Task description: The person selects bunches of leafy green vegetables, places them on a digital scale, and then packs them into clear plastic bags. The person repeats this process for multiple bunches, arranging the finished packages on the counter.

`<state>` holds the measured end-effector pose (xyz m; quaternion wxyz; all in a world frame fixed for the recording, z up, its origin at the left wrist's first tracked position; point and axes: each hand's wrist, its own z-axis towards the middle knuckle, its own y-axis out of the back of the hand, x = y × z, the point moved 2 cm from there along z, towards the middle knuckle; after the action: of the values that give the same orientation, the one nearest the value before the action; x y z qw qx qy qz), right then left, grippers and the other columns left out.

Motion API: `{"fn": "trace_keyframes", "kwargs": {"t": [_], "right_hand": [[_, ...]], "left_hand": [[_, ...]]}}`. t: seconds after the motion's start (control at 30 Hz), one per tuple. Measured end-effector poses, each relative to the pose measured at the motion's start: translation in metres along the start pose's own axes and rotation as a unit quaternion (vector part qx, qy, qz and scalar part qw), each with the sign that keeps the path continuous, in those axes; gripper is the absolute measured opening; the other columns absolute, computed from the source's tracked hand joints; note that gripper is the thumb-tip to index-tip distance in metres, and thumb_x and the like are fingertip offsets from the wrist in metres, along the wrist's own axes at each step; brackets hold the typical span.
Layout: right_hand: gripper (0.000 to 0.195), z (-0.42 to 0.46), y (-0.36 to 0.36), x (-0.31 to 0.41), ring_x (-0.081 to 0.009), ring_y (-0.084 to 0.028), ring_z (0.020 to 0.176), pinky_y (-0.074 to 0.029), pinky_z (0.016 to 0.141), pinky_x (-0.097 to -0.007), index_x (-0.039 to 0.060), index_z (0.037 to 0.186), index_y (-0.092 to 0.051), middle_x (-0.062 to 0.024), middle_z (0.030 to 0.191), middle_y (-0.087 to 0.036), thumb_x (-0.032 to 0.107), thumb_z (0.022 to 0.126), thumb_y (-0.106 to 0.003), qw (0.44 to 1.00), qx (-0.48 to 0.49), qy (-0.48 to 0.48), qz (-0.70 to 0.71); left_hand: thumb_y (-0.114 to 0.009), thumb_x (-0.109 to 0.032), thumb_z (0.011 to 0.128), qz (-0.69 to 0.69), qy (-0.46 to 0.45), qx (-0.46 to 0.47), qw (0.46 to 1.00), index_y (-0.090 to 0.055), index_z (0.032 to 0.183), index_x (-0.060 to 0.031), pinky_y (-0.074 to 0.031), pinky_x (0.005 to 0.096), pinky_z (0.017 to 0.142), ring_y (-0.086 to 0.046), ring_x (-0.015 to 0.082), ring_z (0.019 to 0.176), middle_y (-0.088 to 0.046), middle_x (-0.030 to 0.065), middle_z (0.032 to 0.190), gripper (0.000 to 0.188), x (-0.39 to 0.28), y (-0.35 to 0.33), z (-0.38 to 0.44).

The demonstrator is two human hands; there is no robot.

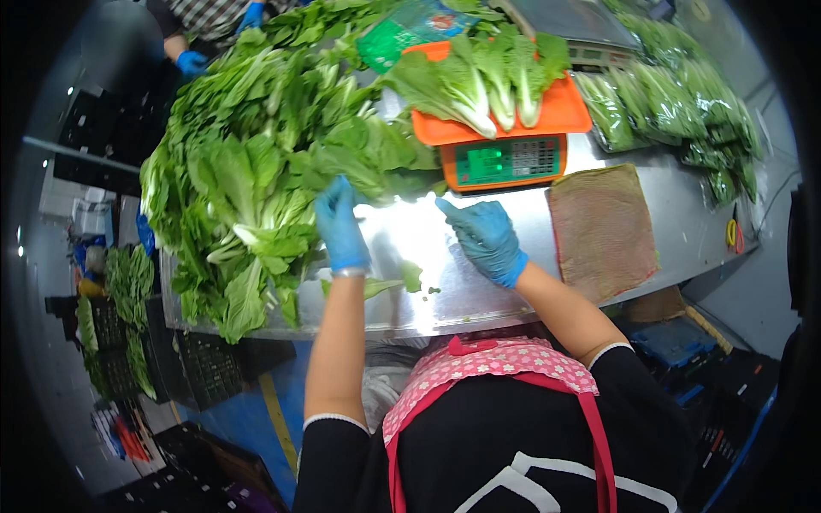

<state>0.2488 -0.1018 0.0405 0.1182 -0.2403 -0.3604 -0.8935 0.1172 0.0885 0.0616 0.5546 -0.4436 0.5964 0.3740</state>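
Observation:
My left hand, in a blue glove, is over the steel table beside a big heap of leafy greens; its fingertips are by a leaf, and whether they grip it cannot be told. To the right, my right hand, gloved too, hovers below the scale with its index finger extended and the other fingers curled; nothing shows in it. Several heads of leafy greens lie on the orange tray of a digital scale, whose display is lit.
A brown cloth lies right of the scale. Bagged greens are piled at the right, near a second scale. Scissors are at the right edge. Loose leaves lie near the front edge. A co-worker's gloved hand is beyond the heap.

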Motion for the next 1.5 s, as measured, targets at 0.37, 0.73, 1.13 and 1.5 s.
{"fn": "trace_keyframes", "kwargs": {"t": [0.37, 0.73, 1.13, 1.5], "right_hand": [[0.071, 0.062, -0.157, 0.000, -0.0299, -0.060, 0.081, -0.045, 0.074, -0.0425, 0.0016, 0.133, -0.042, -0.0145, 0.094, -0.061, 0.032, 0.075, -0.069, 0.931, 0.206, -0.118, -0.278], [0.026, 0.019, -0.115, 0.053, -0.0089, -0.055, 0.065, -0.050, 0.060, -0.0230, 0.0016, 0.101, -0.058, -0.0014, 0.079, -0.058, 0.016, 0.083, -0.070, 0.622, 0.113, -0.517, 0.576], [0.013, -0.014, -0.065, 0.078, -0.0113, -0.060, 0.076, -0.050, 0.069, -0.0237, 0.0000, 0.098, -0.061, -0.0056, 0.086, -0.064, 0.007, 0.087, -0.064, 0.721, 0.180, -0.474, 0.472], [0.036, -0.022, -0.090, 0.108, -0.0349, -0.063, 0.073, -0.049, 0.066, -0.0436, 0.0082, 0.080, -0.066, -0.0154, 0.077, -0.065, 0.044, 0.080, -0.060, 0.854, 0.467, -0.202, -0.111]], "left_hand": [[-0.063, -0.016, 0.084, -0.104, 0.177, 0.019, 0.979, -0.059, 0.103, -0.0040, -0.051, 0.0242, 0.050, -0.061, 0.0133, 0.066, -0.061, 0.0044, 0.082, 0.023, 0.060, 0.089, -0.094], [-0.062, -0.020, 0.086, -0.169, 0.197, 0.050, 0.964, -0.057, 0.108, -0.0051, -0.050, 0.0225, 0.053, -0.063, 0.0150, 0.072, -0.063, 0.0051, 0.086, 0.027, 0.067, 0.117, -0.094], [-0.056, -0.027, 0.092, -0.449, 0.290, 0.163, 0.830, -0.045, 0.129, -0.0028, -0.052, 0.0437, 0.086, -0.057, 0.0306, 0.109, -0.055, 0.0187, 0.123, 0.045, 0.112, 0.141, -0.092], [-0.057, 0.002, 0.085, -0.425, 0.198, 0.141, 0.872, -0.045, 0.128, -0.0019, -0.053, 0.0327, 0.081, -0.062, 0.0237, 0.098, -0.063, 0.0143, 0.106, 0.045, 0.074, 0.154, -0.118]]}}
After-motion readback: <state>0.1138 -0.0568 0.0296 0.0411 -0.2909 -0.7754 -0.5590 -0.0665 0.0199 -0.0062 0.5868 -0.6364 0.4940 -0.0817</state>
